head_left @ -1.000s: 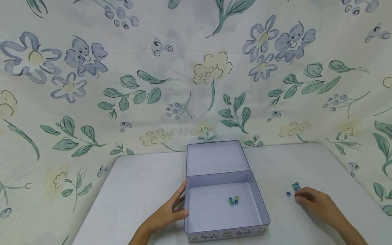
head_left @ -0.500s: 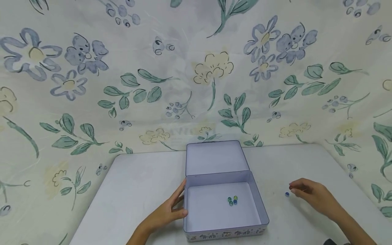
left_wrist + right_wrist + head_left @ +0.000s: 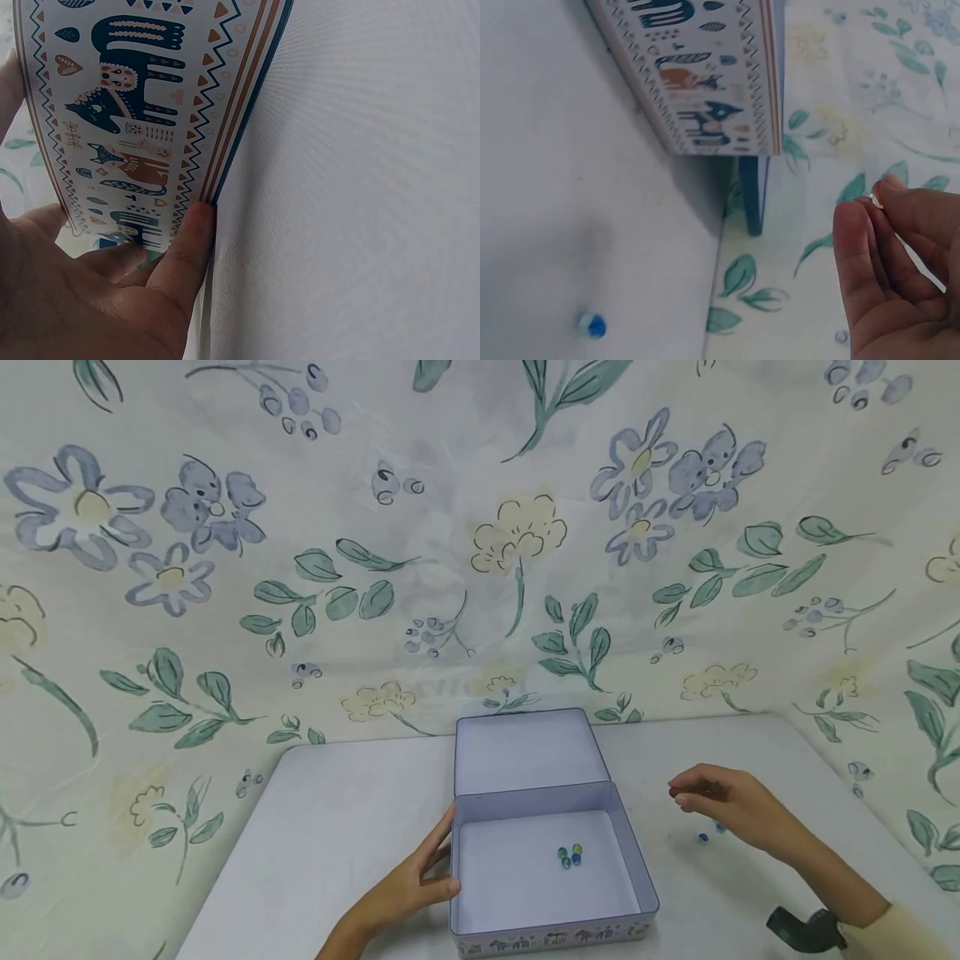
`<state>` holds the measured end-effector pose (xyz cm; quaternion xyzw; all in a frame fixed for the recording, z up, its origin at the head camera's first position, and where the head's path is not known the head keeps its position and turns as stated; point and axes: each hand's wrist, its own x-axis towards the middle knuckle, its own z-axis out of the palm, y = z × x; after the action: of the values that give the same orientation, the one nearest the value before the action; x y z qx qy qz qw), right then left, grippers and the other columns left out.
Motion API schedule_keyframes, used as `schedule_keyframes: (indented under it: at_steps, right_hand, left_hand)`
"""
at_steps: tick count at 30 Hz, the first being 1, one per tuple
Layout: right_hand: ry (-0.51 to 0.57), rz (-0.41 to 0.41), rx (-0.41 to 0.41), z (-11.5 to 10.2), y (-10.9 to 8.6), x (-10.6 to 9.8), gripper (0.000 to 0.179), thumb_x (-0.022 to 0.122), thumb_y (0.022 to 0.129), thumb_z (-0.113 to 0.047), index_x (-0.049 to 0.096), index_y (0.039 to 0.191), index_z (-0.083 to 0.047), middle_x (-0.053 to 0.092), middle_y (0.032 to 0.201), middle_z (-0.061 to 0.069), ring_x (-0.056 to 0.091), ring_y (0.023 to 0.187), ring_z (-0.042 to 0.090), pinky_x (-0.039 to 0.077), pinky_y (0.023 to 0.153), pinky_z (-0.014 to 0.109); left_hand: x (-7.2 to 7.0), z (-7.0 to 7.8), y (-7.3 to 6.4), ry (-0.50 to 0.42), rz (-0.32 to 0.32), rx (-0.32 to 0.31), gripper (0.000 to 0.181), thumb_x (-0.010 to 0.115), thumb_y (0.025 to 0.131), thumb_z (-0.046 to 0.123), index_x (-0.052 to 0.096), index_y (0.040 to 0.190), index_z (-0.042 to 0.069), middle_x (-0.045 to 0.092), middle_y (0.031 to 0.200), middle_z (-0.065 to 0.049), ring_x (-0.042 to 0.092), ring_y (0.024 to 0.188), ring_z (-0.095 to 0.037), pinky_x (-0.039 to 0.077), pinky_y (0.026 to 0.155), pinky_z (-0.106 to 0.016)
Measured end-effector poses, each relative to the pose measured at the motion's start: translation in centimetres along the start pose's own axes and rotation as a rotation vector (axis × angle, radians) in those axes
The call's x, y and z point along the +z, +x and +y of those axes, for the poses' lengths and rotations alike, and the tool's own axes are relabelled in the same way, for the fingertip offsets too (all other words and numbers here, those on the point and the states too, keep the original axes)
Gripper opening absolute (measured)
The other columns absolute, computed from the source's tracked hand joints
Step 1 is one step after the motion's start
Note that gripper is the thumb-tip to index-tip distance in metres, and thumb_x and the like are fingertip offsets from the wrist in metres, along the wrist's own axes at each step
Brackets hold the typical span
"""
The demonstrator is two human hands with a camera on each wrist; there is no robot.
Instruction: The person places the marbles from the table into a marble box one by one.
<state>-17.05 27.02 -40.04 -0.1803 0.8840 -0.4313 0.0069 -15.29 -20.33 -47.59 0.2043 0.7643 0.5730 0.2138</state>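
An open hinged tin box [image 3: 557, 923] stands on the white table, its walls printed with animals and its inside pale lilac. Several green, yellow-green and blue marbles [image 3: 577, 860] lie together on its floor. My left hand [image 3: 401, 893] rests against the box's left wall, thumb and fingers spread; the printed wall [image 3: 142, 82] fills much of the left wrist view. Right of the box, my right hand [image 3: 731, 802] is raised over the table, pinching a small marble almost hidden by the fingertips. Below it lie a blue marble [image 3: 702, 837] and another marble [image 3: 720, 827], partly behind the hand.
The box's lid [image 3: 531, 752] lies back toward the rear edge of the table [image 3: 360, 793]. Floral cloth [image 3: 420, 527] hangs behind and at the sides. A black device [image 3: 806, 931] sits at the right wrist.
My right hand has risen from the marbles on the right and moved left toward the box, fingertips still pinched. The left hand and the marbles in the box have stayed put.
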Motion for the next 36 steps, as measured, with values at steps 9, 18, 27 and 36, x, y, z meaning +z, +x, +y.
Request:
schedule_keyframes:
  at_steps: [9, 18, 27, 36]
  right_hand:
    - [0.014, -0.053, -0.113, -2.1, 2.7, 1.4, 0.016, 0.068, 0.095, -0.015, 0.070, 0.111, -0.013, 0.074, 0.107, 0.002, 0.068, 0.094, 0.002, 0.058, 0.083, 0.018]
    - [0.044, -0.120, -0.217, -4.5, 5.2, 2.8, 0.019, 0.067, 0.096, -0.014, 0.070, 0.112, -0.005, 0.073, 0.105, 0.007, 0.067, 0.094, 0.004, 0.058, 0.083, 0.020]
    - [0.097, -0.227, -0.268, -6.3, 7.9, 5.7, 0.016, 0.068, 0.095, -0.013, 0.071, 0.110, -0.009, 0.074, 0.107, 0.007, 0.068, 0.096, 0.007, 0.059, 0.083, 0.023]
    - [0.094, -0.321, -0.301, -7.5, 9.5, 7.8, 0.017, 0.068, 0.095, -0.014, 0.072, 0.110, -0.006, 0.074, 0.107, 0.002, 0.069, 0.100, 0.008, 0.058, 0.088, 0.021]
  left_hand:
    - [0.1, -0.1, 0.2, -0.006, 0.011, 0.001, 0.091, 0.066, 0.096, 0.030, 0.002, 0.160, 0.041, -0.006, 0.169, -0.008, 0.016, 0.145, -0.062, 0.038, 0.110, -0.067]
    - [-0.1, 0.1, 0.1, -0.016, 0.022, 0.006, 0.091, 0.066, 0.096, 0.025, 0.003, 0.159, 0.043, -0.005, 0.169, -0.007, 0.015, 0.145, -0.061, 0.038, 0.111, -0.066]
    - [-0.1, 0.0, 0.1, -0.014, 0.019, -0.008, 0.091, 0.066, 0.096, 0.028, 0.002, 0.160, 0.041, -0.006, 0.170, -0.008, 0.015, 0.146, -0.061, 0.037, 0.111, -0.066]
    - [0.2, -0.1, 0.3, -0.008, 0.005, -0.007, 0.090, 0.064, 0.097, 0.031, 0.000, 0.161, 0.038, -0.008, 0.169, -0.010, 0.013, 0.145, -0.063, 0.036, 0.111, -0.068]
